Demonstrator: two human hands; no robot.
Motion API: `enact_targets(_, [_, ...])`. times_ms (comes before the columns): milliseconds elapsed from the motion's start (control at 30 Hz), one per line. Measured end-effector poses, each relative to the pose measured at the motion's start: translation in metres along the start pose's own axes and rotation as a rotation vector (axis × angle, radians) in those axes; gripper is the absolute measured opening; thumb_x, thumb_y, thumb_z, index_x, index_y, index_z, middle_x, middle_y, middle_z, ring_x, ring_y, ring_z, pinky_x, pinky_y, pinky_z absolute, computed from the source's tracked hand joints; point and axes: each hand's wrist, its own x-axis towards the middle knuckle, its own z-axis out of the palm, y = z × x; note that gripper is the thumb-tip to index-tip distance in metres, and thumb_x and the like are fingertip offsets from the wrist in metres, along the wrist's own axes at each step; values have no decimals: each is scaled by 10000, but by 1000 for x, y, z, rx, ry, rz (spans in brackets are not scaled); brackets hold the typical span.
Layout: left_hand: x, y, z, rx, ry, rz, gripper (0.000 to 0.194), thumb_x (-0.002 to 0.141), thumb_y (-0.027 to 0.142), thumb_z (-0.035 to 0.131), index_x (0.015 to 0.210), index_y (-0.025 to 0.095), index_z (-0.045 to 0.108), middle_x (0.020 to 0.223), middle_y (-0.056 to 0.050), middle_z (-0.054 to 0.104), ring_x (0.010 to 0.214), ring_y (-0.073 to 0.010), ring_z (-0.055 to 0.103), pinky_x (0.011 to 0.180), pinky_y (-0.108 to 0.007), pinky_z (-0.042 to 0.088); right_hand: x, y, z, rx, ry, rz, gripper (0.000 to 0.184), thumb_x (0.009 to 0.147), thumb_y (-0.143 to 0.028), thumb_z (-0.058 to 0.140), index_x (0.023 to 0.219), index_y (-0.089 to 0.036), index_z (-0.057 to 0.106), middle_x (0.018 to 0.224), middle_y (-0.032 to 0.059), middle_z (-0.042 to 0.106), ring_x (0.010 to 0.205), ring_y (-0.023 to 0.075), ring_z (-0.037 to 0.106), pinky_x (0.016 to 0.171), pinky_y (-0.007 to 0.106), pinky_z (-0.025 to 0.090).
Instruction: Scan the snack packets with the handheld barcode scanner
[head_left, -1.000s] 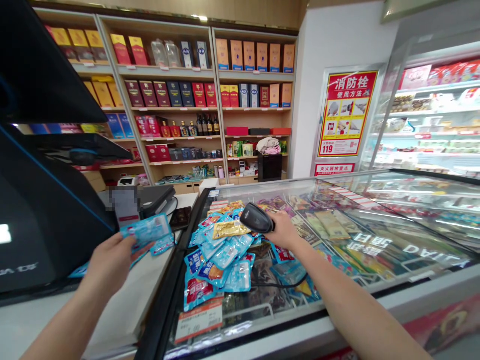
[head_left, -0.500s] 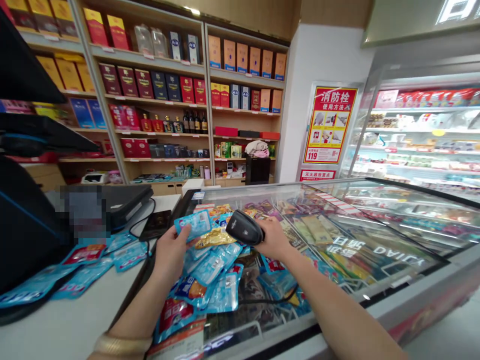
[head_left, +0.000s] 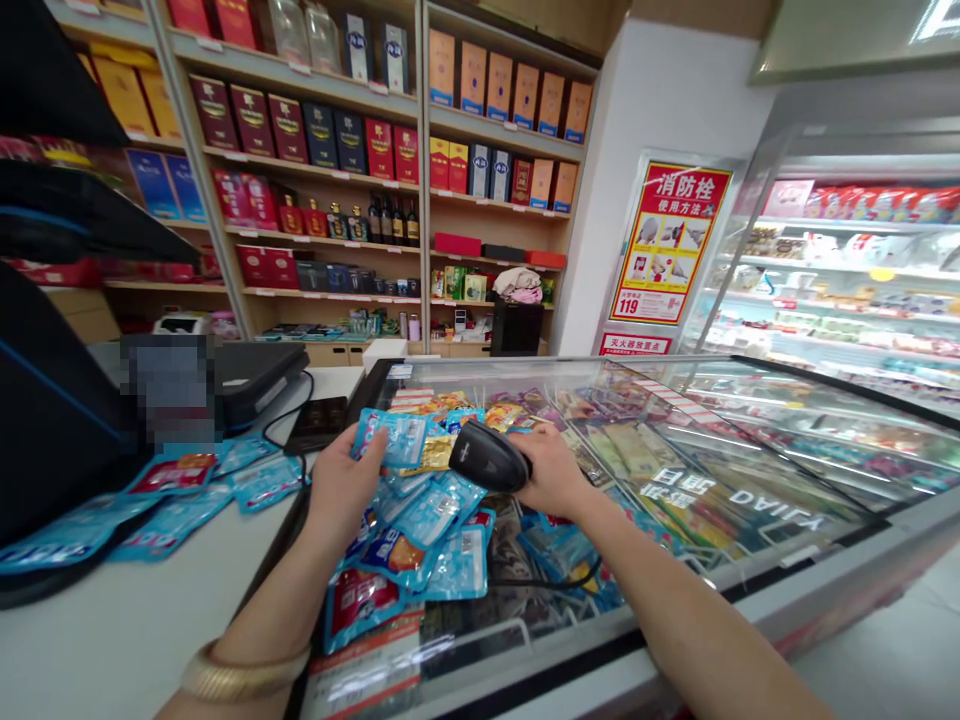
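My left hand (head_left: 346, 480) pinches a blue snack packet (head_left: 396, 438) between thumb and fingers, its printed face turned up. Wrapped around the handle of a black barcode scanner (head_left: 487, 457) is my right hand (head_left: 551, 470); the scanner's head points left, toward the packet, a short gap away. Beneath both hands, a pile of blue snack packets (head_left: 427, 515) lies on the freezer's glass top (head_left: 517, 640). A gold packet (head_left: 431, 455) sits among them, partly hidden behind the scanner. The scanner's black cable (head_left: 525, 582) runs across the glass.
More blue packets (head_left: 176, 520) lie on the white counter (head_left: 187, 630) at left, beside a black checkout machine (head_left: 52, 400). A dark phone-like slab (head_left: 319, 422) rests near the freezer's edge. Shelves of boxed bottles (head_left: 315, 130) stand behind; a lit refrigerated display (head_left: 847, 270) is at right.
The packet in my left hand has shifted slightly right and lies flatter, with more of its face showing. The scanner stays almost in place. The camera view has tilted a little.
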Motion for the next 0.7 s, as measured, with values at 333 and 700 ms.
enact_targets(333, [-4, 7, 0, 73, -8, 6, 339, 677, 482, 621, 816, 176, 669, 561, 26, 578, 486, -137, 503, 468, -236, 404, 0, 2, 2, 13, -4, -19, 199, 685, -298, 664, 861, -212, 636, 780, 12, 696, 697, 170, 581, 760, 316, 292])
enact_targets(700, [-1, -2, -2, 124, -43, 9, 431, 712, 553, 591, 897, 172, 672, 655, 15, 641, 534, -153, 559, 512, -254, 460, -1, 4, 3, 24, 26, -8, 148, 671, -265, 646, 805, -208, 619, 752, 3, 693, 677, 162, 565, 755, 313, 295])
